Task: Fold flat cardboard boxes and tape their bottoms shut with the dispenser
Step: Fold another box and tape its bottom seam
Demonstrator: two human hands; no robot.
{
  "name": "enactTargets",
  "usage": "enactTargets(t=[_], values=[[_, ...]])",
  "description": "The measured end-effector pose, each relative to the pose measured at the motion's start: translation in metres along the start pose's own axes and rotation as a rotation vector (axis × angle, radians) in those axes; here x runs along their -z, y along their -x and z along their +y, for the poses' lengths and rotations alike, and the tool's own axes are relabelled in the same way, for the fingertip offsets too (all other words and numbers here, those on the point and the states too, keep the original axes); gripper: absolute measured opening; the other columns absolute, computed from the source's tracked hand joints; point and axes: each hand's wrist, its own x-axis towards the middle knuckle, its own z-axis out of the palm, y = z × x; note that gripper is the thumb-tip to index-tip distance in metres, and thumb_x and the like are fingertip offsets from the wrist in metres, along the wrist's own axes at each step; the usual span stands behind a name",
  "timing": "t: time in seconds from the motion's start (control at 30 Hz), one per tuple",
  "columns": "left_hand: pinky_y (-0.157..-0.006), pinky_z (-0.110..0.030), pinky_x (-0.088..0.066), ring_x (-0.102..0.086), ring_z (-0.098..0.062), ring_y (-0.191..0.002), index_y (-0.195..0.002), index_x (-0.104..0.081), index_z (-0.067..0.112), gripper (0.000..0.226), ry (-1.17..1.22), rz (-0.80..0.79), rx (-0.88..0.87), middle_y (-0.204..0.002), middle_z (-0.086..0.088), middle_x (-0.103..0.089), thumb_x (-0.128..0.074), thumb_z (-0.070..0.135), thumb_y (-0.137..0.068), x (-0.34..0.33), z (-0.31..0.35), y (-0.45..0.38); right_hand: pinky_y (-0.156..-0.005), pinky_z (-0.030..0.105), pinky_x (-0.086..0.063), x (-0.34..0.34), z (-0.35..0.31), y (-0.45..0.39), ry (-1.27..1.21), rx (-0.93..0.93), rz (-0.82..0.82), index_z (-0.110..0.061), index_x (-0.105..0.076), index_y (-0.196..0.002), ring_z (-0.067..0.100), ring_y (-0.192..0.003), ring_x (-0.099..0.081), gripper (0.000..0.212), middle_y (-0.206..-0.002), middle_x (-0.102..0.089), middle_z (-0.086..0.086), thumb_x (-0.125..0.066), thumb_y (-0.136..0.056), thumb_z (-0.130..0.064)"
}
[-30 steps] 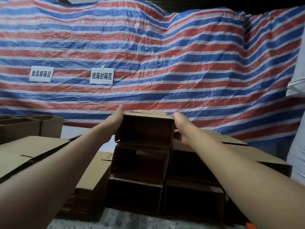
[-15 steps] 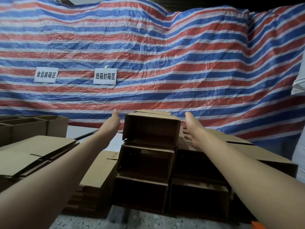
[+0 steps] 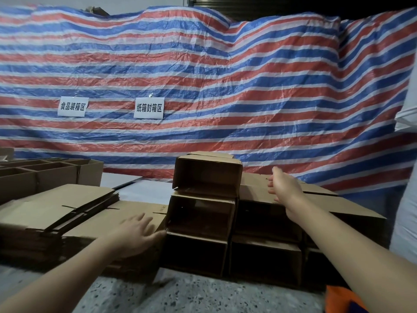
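Left forearm entering from the lower left corner of the frame, with the left hand [image 3: 135, 233] at lower centre-left, palm down, fingers straight and spread, a little blurred. Right forearm coming up from the lower right edge, with the right hand [image 3: 284, 185] right of centre, fingers relaxed, holding nothing.

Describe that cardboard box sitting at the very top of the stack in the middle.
The top box is plain brown corrugated cardboard, folded into shape and lying on its side, its open mouth facing the camera and its inside dark and seemingly empty. It rests on two similar open boxes stacked beneath. Neither hand touches it: the right hand hovers open just beside it, apart.
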Motion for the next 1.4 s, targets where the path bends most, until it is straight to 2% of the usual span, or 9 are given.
enactTargets(t=[0.23,0.43,0.6,0.7,0.77,0.97,1.17,1.27,1.4], values=[[-0.121,-0.045,-0.014,-0.013,-0.026,-0.151,-0.158,-0.009,0.029,0.096,-0.219,-0.031,0.011,-0.165,-0.009,-0.013,-0.028,0.085,-0.082,-0.017,-0.001,0.002,-0.107,0.047,-0.043,0.001,0.014,0.015,0.052,0.063,-0.019,-0.011,-0.06,-0.126,0.029,-0.121,-0.056,0.051,-0.13,-0.061,0.011,-0.03,-0.104,-0.046],[-0.122,-0.039,-0.02,-0.02,-0.026,-0.15,-0.158,0.003,0.029,0.098,-0.089,0.086,0.008,-0.164,-0.012,-0.013,-0.041,0.079,-0.085,-0.019,0.002,0.012,-0.074,0.035,-0.043,0.005,0.027,0.016,0.08,0.077,-0.015,-0.016,-0.06,-0.093,0.021,-0.093,-0.06,0.042,-0.101,-0.064,0.007,-0.033,-0.104,-0.045],[-0.118,-0.033,-0.023,-0.027,-0.022,-0.147,-0.156,-0.014,0.025,0.084,-0.111,0.105,-0.068,-0.162,-0.005,-0.022,-0.054,0.059,-0.091,-0.022,-0.005,0.029,-0.085,0.041,-0.047,0.011,0.032,0.017,0.083,0.072,-0.006,-0.017,-0.06,-0.092,0.023,-0.095,-0.061,0.042,-0.1,-0.064,0.006,-0.032,-0.103,-0.046],[-0.105,-0.024,-0.038,-0.05,-0.015,-0.126,-0.139,-0.046,0.022,0.043,0.022,0.25,-0.139,-0.14,-0.001,-0.052,-0.056,0.03,-0.097,-0.013,-0.004,0.036,-0.09,0.043,-0.047,0.013,0.032,0.018,0.077,0.068,-0.007,-0.017,-0.06,-0.092,0.023,-0.097,-0.061,0.042,-0.1,-0.064,0.005,-0.032,-0.103,-0.046],[-0.095,-0.029,-0.045,-0.059,-0.018,-0.112,-0.122,-0.061,0.017,0.026,0.096,0.367,-0.154,-0.123,-0.004,-0.064,-0.057,0.019,-0.096,-0.002,-0.001,0.041,-0.087,0.042,-0.047,0.014,0.03,0.019,0.069,0.065,-0.005,-0.015,-0.061,-0.093,0.026,-0.097,-0.062,0.042,-0.1,-0.065,0.007,-0.032,-0.103,-0.045],[-0.064,-0.038,-0.05,-0.069,-0.035,-0.081,-0.111,-0.074,0.011,0.025,0.238,0.848,-0.086,-0.097,-0.014,-0.074,-0.071,0.005,-0.087,0.06,0.011,0.063,-0.074,0.039,-0.042,0.014,0.022,0.021,0.046,0.092,0.019,-0.009,-0.055,-0.087,0.024,-0.081,-0.054,0.04,-0.088,-0.056,0.008,-0.033,-0.1,-0.04],[-0.059,-0.039,-0.045,-0.064,-0.039,-0.069,-0.106,-0.073,0.002,0.016,0.252,1.208,-0.161,-0.086,-0.023,-0.071,-0.066,0.009,-0.093,0.136,0.023,0.086,-0.09,0.047,-0.05,0.018,-0.002,0.027,-0.004,0.11,0.022,-0.009,-0.06,-0.095,0.029,-0.095,-0.063,0.042,-0.094,-0.063,0.009,-0.035,-0.101,-0.041],[-0.063,-0.04,-0.052,-0.066,-0.034,-0.074,-0.109,-0.072,0.005,0.021,0.322,1.278,-0.262,-0.087,-0.016,-0.072,-0.061,0.018,-0.097,0.166,0.036,0.1,-0.073,0.039,-0.044,0.019,-0.024,0.028,-0.042,0.188,0.034,-0.011,-0.055,-0.086,0.022,-0.084,-0.058,0.039,-0.092,-0.062,0.008,-0.035,-0.103,-0.04],[-0.06,-0.003,-0.042,-0.059,0.016,-0.076,-0.108,-0.07,0.018,0.019,0.506,1.33,-0.356,-0.074,0.028,-0.06,-0.06,0.03,-0.096,0.195,0.067,0.122,-0.072,0.039,-0.042,0.022,-0.066,0.032,-0.121,0.29,-0.024,-0.014,-0.055,-0.085,0.021,-0.082,-0.053,0.041,-0.086,-0.055,0.006,-0.034,-0.101,-0.046]])
